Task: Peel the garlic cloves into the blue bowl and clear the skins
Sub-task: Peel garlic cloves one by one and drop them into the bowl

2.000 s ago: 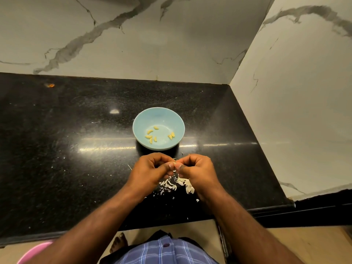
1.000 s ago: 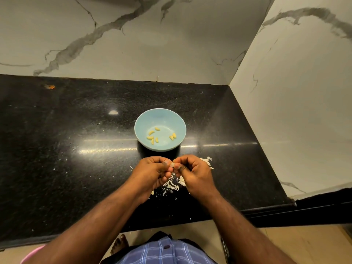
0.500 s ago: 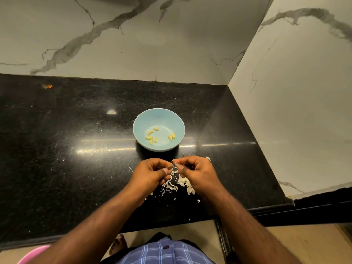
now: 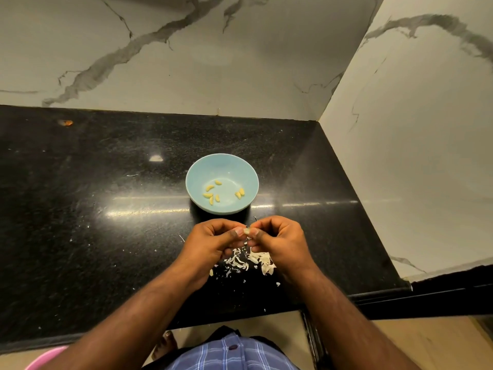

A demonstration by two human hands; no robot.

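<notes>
A light blue bowl (image 4: 198, 166) stands on the black counter (image 4: 80, 209) with several yellow peeled cloves (image 4: 212, 194) in it. Just in front of the bowl, my left hand (image 4: 210, 243) and my right hand (image 4: 278, 243) meet, fingers curled. Between their thumbs and fingertips they pinch a small pale garlic clove (image 4: 246, 231). A scatter of white skins (image 4: 250, 261) lies on the counter under and between my hands.
Marble walls close the counter at the back and on the right. The counter's front edge (image 4: 373, 293) runs just behind my wrists. A small orange speck (image 4: 66, 122) lies far left. A pink rim (image 4: 45, 357) shows at bottom left, below the counter.
Both hands stay together in front of the bowl, shifting slightly as the fingers work the clove. More white skins show on the counter beneath them.
</notes>
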